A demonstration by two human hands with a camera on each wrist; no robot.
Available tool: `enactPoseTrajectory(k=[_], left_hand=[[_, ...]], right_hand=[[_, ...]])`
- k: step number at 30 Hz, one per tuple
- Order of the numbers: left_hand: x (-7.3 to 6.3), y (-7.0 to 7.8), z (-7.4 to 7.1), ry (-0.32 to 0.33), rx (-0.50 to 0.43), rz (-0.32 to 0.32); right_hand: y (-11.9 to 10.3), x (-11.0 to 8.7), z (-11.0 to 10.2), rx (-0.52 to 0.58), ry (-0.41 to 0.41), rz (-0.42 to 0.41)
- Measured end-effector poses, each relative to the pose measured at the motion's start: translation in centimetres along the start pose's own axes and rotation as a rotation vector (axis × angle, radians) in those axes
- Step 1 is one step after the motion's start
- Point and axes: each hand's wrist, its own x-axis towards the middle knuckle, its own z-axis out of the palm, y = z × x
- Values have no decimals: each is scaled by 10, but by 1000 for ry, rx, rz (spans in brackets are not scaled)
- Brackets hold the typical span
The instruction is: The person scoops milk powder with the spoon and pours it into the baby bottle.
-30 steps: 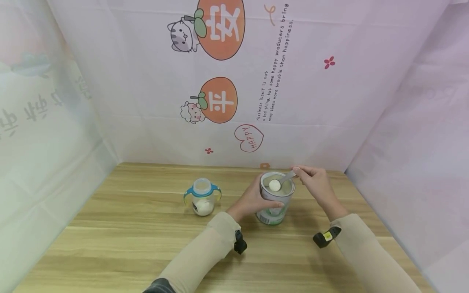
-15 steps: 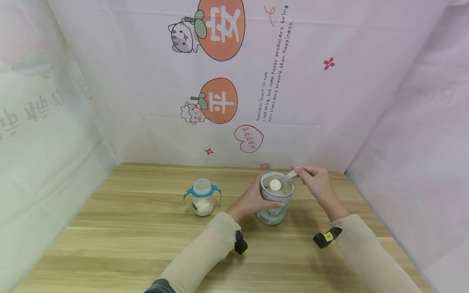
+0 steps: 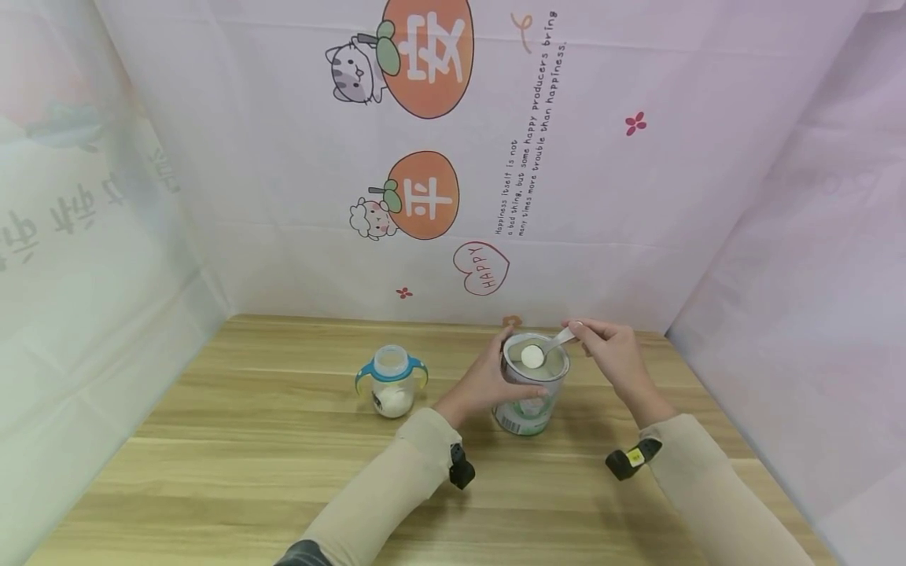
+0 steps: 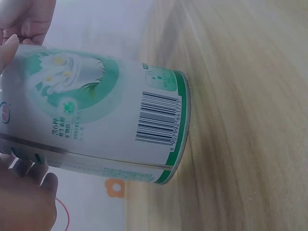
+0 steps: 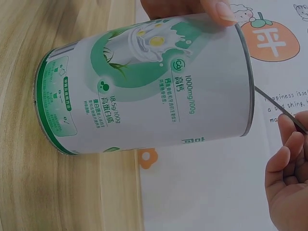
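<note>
A white and green milk powder can (image 3: 527,413) stands on the table without a lid, leaning slightly in the head view. My left hand (image 3: 481,385) holds it from the left, the thumb across its front and the fingers round the far side. With fingertips and thumb, my right hand (image 3: 612,354) pinches the pale handle of a scoop (image 3: 561,338) at the can's mouth. The scoop's bowl is full of cream-white powder (image 3: 533,357). In the right wrist view the handle of the scoop (image 5: 279,106) rises past the can's rim; its bowl is hidden there.
To the left stands an uncapped baby bottle (image 3: 392,393) with a blue collar and two handles, whitish powder inside. The wooden table (image 3: 248,456) ends at a printed cloth wall (image 3: 318,267) behind. More cloth hangs on both sides.
The scoop has shifted very slightly to the right within the can's mouth. My left hand's fingertips and wrist have moved a little. The can and bottle have stayed in place.
</note>
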Motion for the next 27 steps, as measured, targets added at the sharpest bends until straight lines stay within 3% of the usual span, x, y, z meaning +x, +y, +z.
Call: enactPoseTrajectory(k=[12,27], left_hand=[[0,-1,-12,19,45,31],[-7,5,-28,17,76,-26]], right_hand=[[-3,1,2,9,1,-13],[-13,6,6,3,0,-31]])
